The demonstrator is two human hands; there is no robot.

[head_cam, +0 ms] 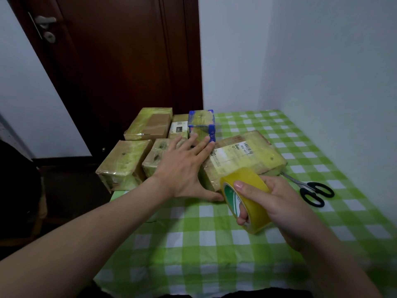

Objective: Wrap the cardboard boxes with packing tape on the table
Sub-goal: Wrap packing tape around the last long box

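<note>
Several taped cardboard boxes sit at the table's far left. A flat box with a white shipping label (pixel 247 154) lies nearest, and a small blue-edged box (pixel 202 123) stands behind it. My left hand (pixel 184 171) stretches forward with straight, spread fingers over the boxes; its fingertips reach the blue-edged box and its thumb lies by the labelled box's near corner. My right hand (pixel 270 201) grips a roll of yellow packing tape (pixel 247 198) just in front of the labelled box, with fingers through its core.
Black-handled scissors (pixel 311 191) lie on the green checked tablecloth (pixel 193 233) right of the labelled box. White walls close in behind and to the right. A dark wooden door (pixel 111 61) stands beyond the table's left edge.
</note>
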